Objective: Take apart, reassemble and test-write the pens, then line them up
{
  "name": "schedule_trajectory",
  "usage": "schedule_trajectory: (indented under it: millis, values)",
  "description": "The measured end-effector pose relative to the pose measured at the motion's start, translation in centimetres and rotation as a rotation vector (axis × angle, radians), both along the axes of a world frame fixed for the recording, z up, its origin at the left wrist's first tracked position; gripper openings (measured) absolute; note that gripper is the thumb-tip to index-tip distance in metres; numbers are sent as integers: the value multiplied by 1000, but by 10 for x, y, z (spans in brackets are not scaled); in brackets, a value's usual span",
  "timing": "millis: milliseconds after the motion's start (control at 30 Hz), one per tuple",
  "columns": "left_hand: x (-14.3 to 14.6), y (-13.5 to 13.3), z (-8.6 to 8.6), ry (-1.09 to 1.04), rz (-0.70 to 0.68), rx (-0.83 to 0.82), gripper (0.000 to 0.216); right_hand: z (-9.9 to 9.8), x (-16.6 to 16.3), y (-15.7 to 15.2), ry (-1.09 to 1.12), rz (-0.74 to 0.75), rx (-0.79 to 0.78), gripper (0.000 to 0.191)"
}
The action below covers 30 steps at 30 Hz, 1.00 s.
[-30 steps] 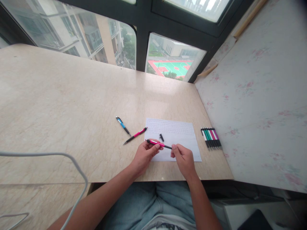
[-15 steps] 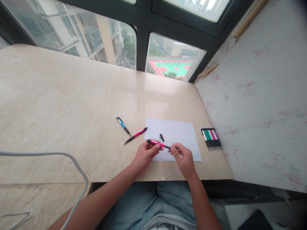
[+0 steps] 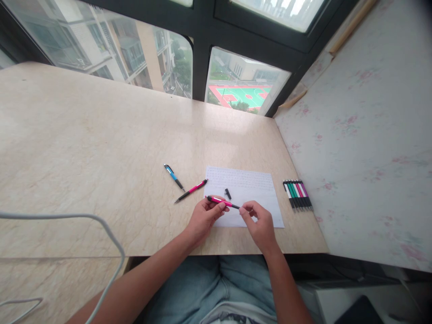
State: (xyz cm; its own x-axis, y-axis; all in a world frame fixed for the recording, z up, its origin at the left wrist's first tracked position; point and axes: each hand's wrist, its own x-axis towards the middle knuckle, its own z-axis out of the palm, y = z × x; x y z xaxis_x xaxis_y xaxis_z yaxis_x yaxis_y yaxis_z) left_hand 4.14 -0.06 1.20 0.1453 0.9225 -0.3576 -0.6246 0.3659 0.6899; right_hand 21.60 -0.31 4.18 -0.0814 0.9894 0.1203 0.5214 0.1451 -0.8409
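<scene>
A pink and black pen [image 3: 229,204] is held level above the paper by both hands. My left hand [image 3: 205,217] is closed around its pink barrel, thumb on top. The fingertips of my right hand [image 3: 259,221] pinch the dark front end; the tip itself is hidden by them. Beneath lies a sheet of paper [image 3: 249,189] with rows of handwriting on its upper part. On the sheet, just beyond the pen, rests a small black piece [image 3: 228,194] that looks like a pen cap or clip.
Left of the paper lie another pink and black pen [image 3: 191,191] and a blue pen [image 3: 173,177]. Several pens [image 3: 297,195] are lined up by the right wall [image 3: 364,144]. A white cable [image 3: 108,229] loops over the left front of the marble-patterned counter [image 3: 101,157].
Hardly anything differs. My right hand has shifted very slightly to the right along the pen's front end; the left hand keeps its place.
</scene>
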Motion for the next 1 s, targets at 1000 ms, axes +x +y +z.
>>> schedule_trajectory:
  millis: [1000]
  values:
    - [-6,5,-4,-39,177,-52,25,-39,-32,37,-490,-140,75,11]
